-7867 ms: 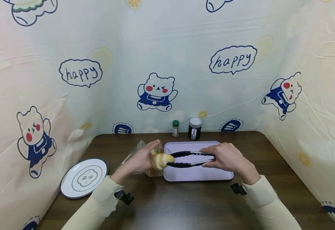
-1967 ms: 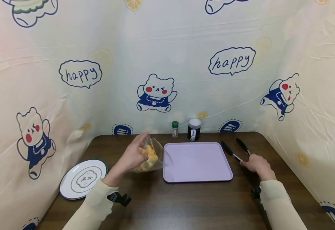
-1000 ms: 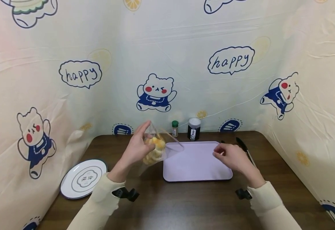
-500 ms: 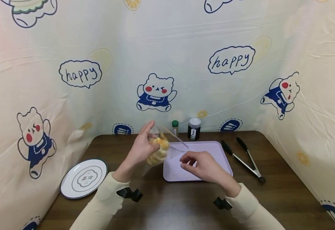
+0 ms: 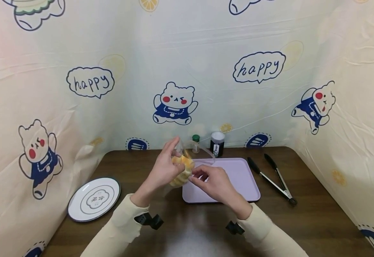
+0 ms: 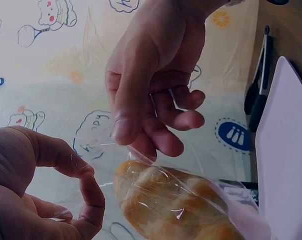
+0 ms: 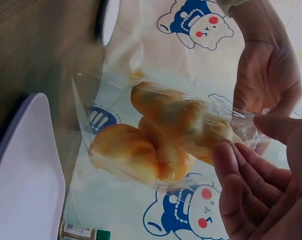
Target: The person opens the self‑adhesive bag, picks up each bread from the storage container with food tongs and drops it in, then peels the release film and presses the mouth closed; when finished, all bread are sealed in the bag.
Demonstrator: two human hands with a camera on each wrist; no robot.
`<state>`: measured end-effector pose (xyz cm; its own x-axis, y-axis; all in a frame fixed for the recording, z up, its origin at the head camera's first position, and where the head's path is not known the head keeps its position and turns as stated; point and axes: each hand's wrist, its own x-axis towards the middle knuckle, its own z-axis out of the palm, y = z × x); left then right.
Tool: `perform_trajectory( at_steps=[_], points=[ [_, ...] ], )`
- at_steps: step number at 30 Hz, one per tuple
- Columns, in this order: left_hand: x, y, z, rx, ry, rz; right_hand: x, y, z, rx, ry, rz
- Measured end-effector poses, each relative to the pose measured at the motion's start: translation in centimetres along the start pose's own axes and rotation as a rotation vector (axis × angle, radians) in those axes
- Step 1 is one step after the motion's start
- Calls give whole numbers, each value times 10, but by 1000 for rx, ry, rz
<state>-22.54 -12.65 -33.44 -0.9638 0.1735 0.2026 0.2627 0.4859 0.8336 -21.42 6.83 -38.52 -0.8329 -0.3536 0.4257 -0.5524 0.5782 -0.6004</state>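
A clear plastic bag (image 7: 113,80) with several golden bread rolls (image 5: 184,173) inside hangs tilted above the left edge of the lilac tray (image 5: 238,182). My left hand (image 5: 163,167) pinches the bag by its gathered edge, thumb against fingers. From the other side my right hand (image 5: 217,182) has thumb and forefinger on the film near the same edge, pinching it. In the right wrist view, the rolls (image 7: 125,152) show through the film, below and beside the fingers. Part of the bag is hidden behind my left hand in the head view.
Black-tipped tongs (image 5: 278,182) lie spread on the table to the right of the tray. A white plate (image 5: 77,203) is at the left. Behind the tray stand a green-capped shaker (image 5: 195,138) and a dark jar (image 5: 217,147). Printed cloth hangs round the table.
My right hand has put down the tongs right of the tray and crossed leftward to the bag. My left hand has lifted the bag of rolls and moved slightly right.
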Motion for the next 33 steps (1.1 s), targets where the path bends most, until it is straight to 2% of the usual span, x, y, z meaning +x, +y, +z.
perform_trajectory(
  at_steps=[5,9,12,18,25,29,33],
  points=[
    [-2,3,2,-6,5,18,1,-3,2,-37,68,-32],
    [-3,5,2,-12,5,8,2,-3,2,-55,95,-61],
    [-4,6,0,-14,15,22,2,-3,-1,-50,119,-96],
    [-7,5,-7,-16,43,24,4,-5,-16,-34,213,-136],
    [-8,3,-12,-92,21,-5,10,-6,-34,-24,286,-142],
    [-7,-1,-13,-105,16,-12,13,-7,-43,-4,337,-161],
    [-4,-8,-13,-92,11,15,15,-6,-49,0,359,-182]
  ],
)
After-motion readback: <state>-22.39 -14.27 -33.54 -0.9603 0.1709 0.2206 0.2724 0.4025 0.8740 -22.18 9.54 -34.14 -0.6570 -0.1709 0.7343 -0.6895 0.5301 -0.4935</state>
